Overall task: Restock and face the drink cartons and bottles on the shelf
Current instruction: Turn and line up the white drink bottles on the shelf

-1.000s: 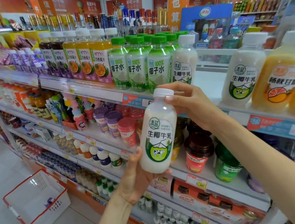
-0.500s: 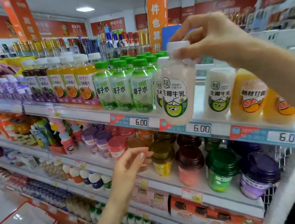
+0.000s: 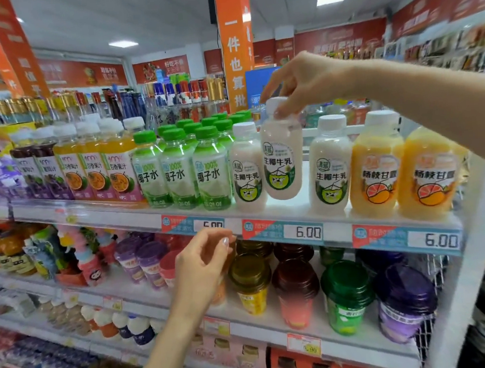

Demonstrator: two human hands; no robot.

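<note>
Single wide-angle head view, close to the drinks shelf [image 3: 97, 215], obliquely along it toward the left.

The right hand [image 3: 306, 85] reaches in from the right, its bare forearm nearly level and its wrist bent down. Its fingertips pinch the cap of the coconut milk bottle [image 3: 283, 162] from above. The left hand [image 3: 203, 265] hovers below and left of that bottle, forearm rising from underneath, fingers loosely curled, holding nothing.

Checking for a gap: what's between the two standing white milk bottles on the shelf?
A third milk bottle, gripped by its cap in the right hand, is in that gap, per the head view.
</note>
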